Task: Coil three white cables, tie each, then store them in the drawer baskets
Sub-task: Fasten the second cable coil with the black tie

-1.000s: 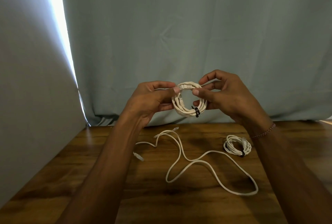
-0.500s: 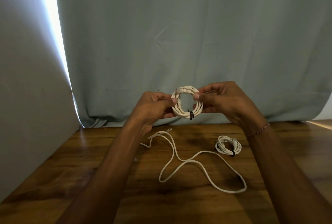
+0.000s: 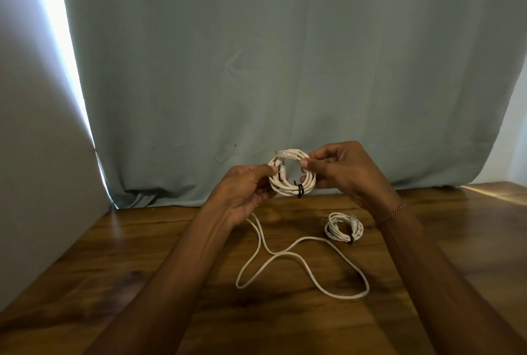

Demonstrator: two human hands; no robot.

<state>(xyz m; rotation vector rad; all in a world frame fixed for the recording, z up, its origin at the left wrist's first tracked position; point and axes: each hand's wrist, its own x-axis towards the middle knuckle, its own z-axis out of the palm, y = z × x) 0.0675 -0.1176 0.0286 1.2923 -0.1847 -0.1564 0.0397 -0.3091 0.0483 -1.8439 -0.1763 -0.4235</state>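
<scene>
A coiled white cable (image 3: 288, 188) with a black tie (image 3: 299, 191) at its bottom is held up above the wooden table (image 3: 456, 240). My left hand (image 3: 245, 190) pinches its left side and my right hand (image 3: 346, 168) pinches its upper right side. A second coiled white cable (image 3: 343, 226), also tied in black, lies on the table under my right wrist. The third white cable (image 3: 302, 257) lies loose in open loops on the table between my forearms.
A grey-blue curtain (image 3: 285, 69) hangs right behind the table's far edge. A pale wall panel (image 3: 34, 183) stands along the left side. No drawer or basket is in view.
Both hands with the tied coil have dropped lower in the view and closer to the table. The cables on the table lie as before.
</scene>
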